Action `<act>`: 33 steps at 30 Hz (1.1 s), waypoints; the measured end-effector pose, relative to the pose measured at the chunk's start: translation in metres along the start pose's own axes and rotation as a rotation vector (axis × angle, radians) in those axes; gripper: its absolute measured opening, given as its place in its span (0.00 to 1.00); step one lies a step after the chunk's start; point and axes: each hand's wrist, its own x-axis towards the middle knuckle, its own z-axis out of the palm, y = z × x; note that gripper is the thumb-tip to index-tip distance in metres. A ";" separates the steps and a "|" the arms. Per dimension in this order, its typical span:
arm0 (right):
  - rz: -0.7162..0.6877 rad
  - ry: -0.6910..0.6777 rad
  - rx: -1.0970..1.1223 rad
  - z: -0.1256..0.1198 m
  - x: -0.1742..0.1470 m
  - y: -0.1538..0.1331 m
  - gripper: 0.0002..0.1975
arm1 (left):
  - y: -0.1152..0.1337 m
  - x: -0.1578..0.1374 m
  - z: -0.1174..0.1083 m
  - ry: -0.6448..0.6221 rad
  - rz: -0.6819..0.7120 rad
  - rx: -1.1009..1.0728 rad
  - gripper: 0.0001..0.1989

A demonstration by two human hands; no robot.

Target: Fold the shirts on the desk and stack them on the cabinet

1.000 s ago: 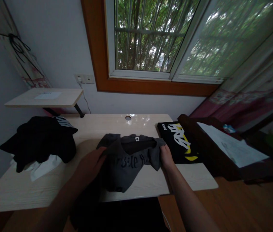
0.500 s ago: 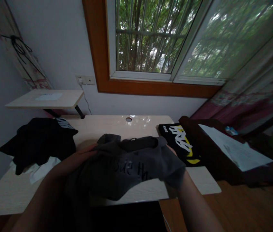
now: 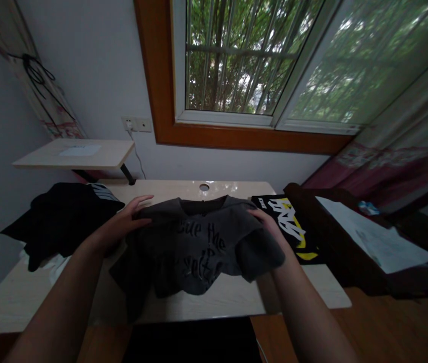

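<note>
A dark grey T-shirt (image 3: 199,242) with black lettering lies bunched over the pale desk (image 3: 232,297), its neckline toward the window. My left hand (image 3: 125,220) is at the shirt's left shoulder, with thumb and fingers apart along the cloth. At the opposite shoulder, my right hand (image 3: 265,218) has its fingers on the fabric and seems to grip it; the sleeve hangs in front of the wrist and hides part of the hand.
Black clothing (image 3: 66,217) is heaped over a white cloth (image 3: 55,269) at left. A folded black shirt (image 3: 284,222) with white and yellow print lies at right, beside a dark brown surface holding a paper sheet (image 3: 369,232). A raised shelf (image 3: 108,157) stands back left.
The grey T-shirt has come down flatter and spread wider, showing more lettering. My left hand has come out from the cloth with its fingers apart; my right hand stays at the other shoulder.
</note>
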 end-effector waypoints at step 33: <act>-0.626 -0.379 -1.249 0.015 -0.076 0.079 0.23 | -0.107 -0.065 0.048 0.121 0.225 0.902 0.14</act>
